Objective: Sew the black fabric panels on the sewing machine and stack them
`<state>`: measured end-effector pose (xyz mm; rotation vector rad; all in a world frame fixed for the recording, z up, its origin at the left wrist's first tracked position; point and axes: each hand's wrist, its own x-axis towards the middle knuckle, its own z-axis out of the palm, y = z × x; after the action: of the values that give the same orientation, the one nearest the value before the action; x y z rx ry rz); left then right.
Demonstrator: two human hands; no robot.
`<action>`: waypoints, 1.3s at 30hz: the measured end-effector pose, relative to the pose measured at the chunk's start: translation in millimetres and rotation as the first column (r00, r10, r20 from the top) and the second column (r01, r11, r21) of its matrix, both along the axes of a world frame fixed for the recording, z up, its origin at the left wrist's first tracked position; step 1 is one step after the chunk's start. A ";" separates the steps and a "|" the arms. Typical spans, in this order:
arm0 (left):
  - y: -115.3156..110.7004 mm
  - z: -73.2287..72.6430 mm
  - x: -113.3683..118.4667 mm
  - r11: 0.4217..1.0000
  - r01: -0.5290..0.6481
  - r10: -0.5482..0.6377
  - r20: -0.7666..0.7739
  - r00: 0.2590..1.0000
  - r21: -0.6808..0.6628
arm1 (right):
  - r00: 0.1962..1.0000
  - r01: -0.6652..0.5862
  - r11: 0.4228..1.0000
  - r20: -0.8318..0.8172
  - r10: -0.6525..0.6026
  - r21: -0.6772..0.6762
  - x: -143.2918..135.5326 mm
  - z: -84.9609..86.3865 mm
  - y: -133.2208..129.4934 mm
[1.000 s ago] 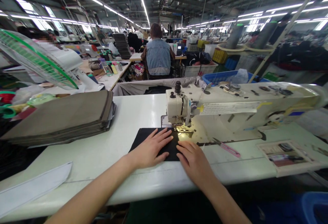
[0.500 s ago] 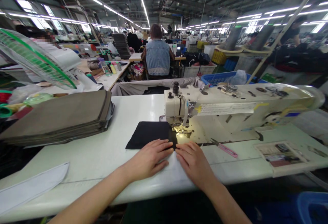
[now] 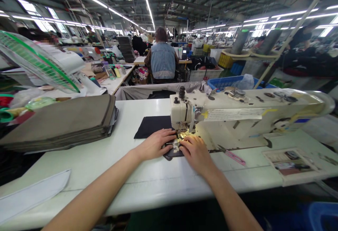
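Observation:
A folded piece of black fabric [image 3: 151,127] lies flat on the table, its right end under the presser foot area of the white sewing machine [image 3: 216,106]. My left hand [image 3: 157,143] rests on the fabric's near edge, fingers stretched and thumb apart from them. Close to the needle, my right hand [image 3: 196,153] lies palm down with slightly bent fingers at the fabric's near right corner. The lit metal plate [image 3: 175,150] shows between my hands, with pale lint on it. My right fingers partly hide the needle area.
Pink-handled thread snips [image 3: 232,155] lie right of my right hand. A stack of brown-grey panels [image 3: 60,118] and a pale curved piece [image 3: 34,195] are on the left. Behind stand a fan [image 3: 39,62], a blue basket [image 3: 227,82] and a seated person [image 3: 162,56].
The black fabric has slid away from me, farther past the needle. Both hands have moved forward with it, and the plate in front of the needle has come into view.

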<state>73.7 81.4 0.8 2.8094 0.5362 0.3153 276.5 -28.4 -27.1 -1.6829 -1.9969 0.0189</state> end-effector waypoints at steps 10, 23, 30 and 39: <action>-2.7 -2.7 -1.1 0.999 -0.041 0.041 0.037 0.998 -0.016 | 0.999 -0.022 0.997 -0.028 0.024 0.078 -4.1 -16.9 -30.2; -3.5 -9.8 -0.1 0.994 -0.101 0.101 0.008 0.995 0.032 | 0.999 -0.043 0.985 -0.020 0.047 0.169 -1.6 -28.7 -40.2; -23.0 -0.2 -14.8 0.955 -0.263 0.267 -0.009 0.964 0.136 | 0.999 -0.015 0.974 -0.037 0.024 0.227 7.7 -36.8 -46.6; -12.2 9.6 -29.5 0.826 -0.520 0.531 0.008 0.847 0.218 | 0.998 -0.043 0.972 -0.027 0.051 0.232 9.1 -39.9 -44.8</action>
<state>44.3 69.2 10.4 2.8199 1.3753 0.4250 285.5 -73.3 -67.0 -1.4783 -1.9319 -0.1627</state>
